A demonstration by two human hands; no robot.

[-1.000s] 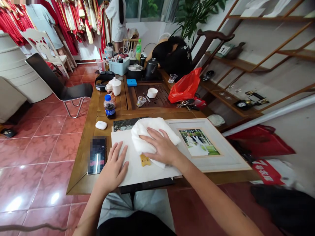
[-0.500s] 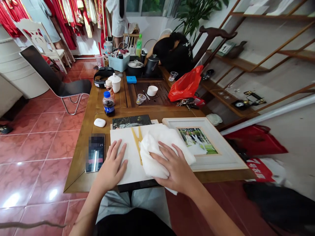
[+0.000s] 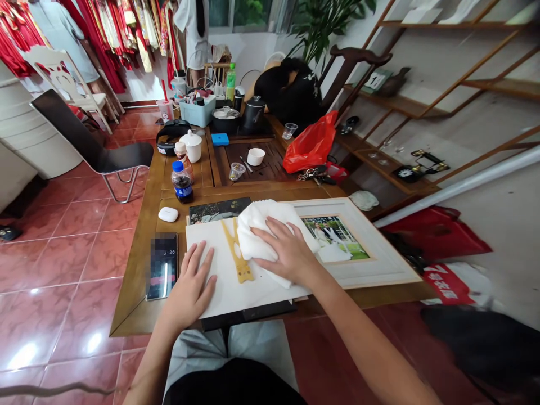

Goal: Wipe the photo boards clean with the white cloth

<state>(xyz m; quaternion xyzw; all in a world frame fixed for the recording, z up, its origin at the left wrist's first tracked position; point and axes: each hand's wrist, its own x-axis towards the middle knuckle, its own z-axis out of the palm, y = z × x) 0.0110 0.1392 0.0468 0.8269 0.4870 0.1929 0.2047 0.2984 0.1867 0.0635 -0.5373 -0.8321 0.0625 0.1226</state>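
My left hand (image 3: 194, 287) lies flat with fingers apart on the left side of a white board (image 3: 211, 306). Under my right hand (image 3: 287, 250) is a bunched white cloth (image 3: 255, 219); the fingers curve over it and press it against the board. Between my hands a flat yellow shape (image 3: 240, 264) with two long strips shows on the board, its upper right partly hidden by the cloth. A framed photo (image 3: 382, 236) with a white border stands out to the right, its left part covered by the cloth. Behind the board, a dark picture (image 3: 217, 211) peeks out.
A phone (image 3: 162, 267), a white earbud case (image 3: 168, 214) and a blue-capped bottle (image 3: 182, 183) line the left of the wooden table (image 3: 130, 298). Farther back are a white bowl (image 3: 256, 156), a red plastic bag (image 3: 312, 143) and keys (image 3: 312, 174). Someone in black (image 3: 291, 90) leans at the far end.
My right hand has pushed the white cloth up and away across the board, uncovering the lower end of the yellow shape. The left hand stays in place.
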